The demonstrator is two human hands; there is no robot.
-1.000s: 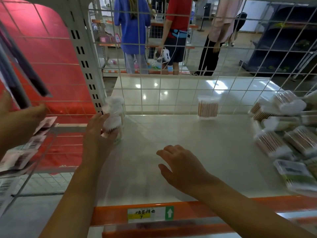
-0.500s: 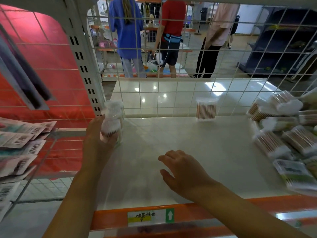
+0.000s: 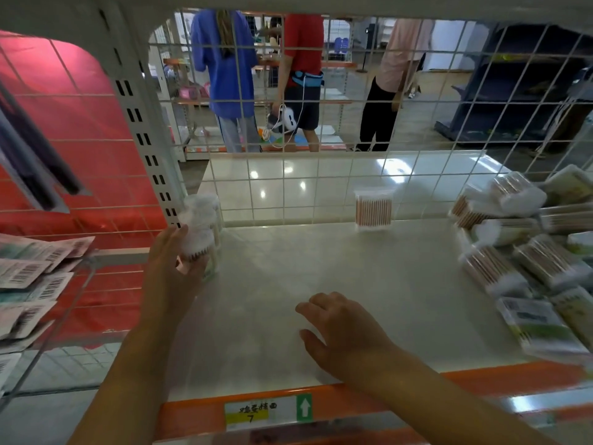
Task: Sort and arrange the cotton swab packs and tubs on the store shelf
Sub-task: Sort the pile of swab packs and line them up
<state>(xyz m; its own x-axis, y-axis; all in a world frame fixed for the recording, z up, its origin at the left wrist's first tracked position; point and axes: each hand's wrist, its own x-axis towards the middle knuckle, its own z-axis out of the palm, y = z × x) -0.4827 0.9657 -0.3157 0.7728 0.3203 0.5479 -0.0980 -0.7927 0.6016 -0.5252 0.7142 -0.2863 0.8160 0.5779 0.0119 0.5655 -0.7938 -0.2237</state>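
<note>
Left hand (image 3: 175,268) grips a clear cylindrical tub (image 3: 197,248) of white-tipped swabs at the far-left corner of the shelf (image 3: 321,274); more tubs stand just behind it. Right hand (image 3: 343,329) hovers over the shelf's front middle, fingers relaxed, holding nothing. Shelf surface smooth, pale, glossy. One clear rectangular pack (image 3: 373,209) stands against the rear wire grid (image 3: 321,187). Loose packs (image 3: 526,252) heaped at the shelf's right.

The 1 head-worn camera is looking forward and down from close range onto the shelf (image 3: 321,284), facing its wire-grid back (image 3: 321,175) and the aisle beyond.
</note>
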